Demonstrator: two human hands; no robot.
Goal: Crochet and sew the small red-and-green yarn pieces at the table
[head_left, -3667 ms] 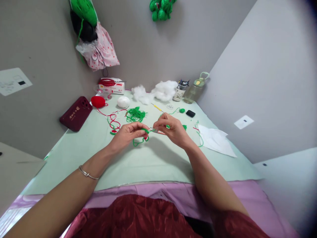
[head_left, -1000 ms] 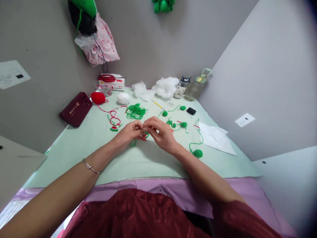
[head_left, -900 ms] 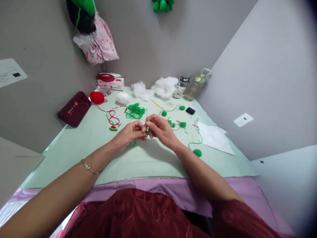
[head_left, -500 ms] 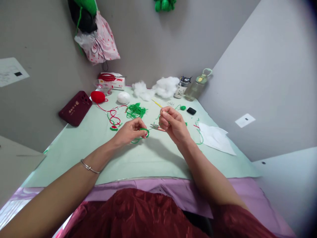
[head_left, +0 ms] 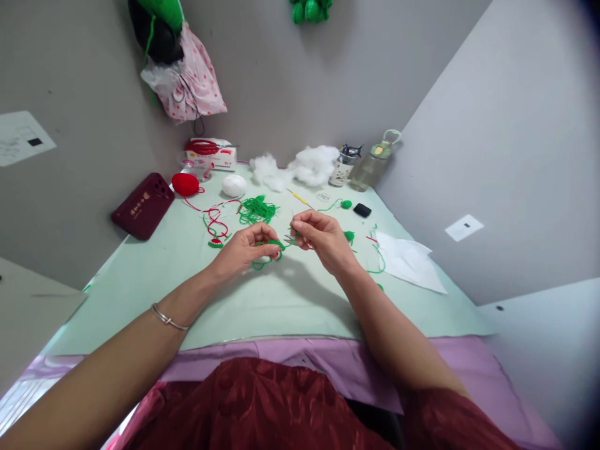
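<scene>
My left hand [head_left: 244, 248] is closed in a pinch on a small green crochet piece [head_left: 273, 245], from which a loop of green yarn [head_left: 259, 265] hangs to the mint-green table mat [head_left: 187, 287]. My right hand [head_left: 323, 239] is closed too, its fingertips pinching a thin needle [head_left: 294, 220] with green yarn, a few centimetres right of the piece. Small scissors [head_left: 289, 238] show between the two hands. Both hands hover just above the middle of the mat.
A tangle of green yarn [head_left: 255, 209], red yarn strands [head_left: 213, 219], a red ball [head_left: 185, 184], a white ball [head_left: 234, 185], white stuffing [head_left: 313, 165], a dark red phone [head_left: 143, 205], a water bottle [head_left: 372, 164], a pen cup [head_left: 344, 165] and white paper [head_left: 407, 261] lie around.
My right hand pulled up and to the right away from the left, then came back down beside it. The left hand stayed put with the green piece.
</scene>
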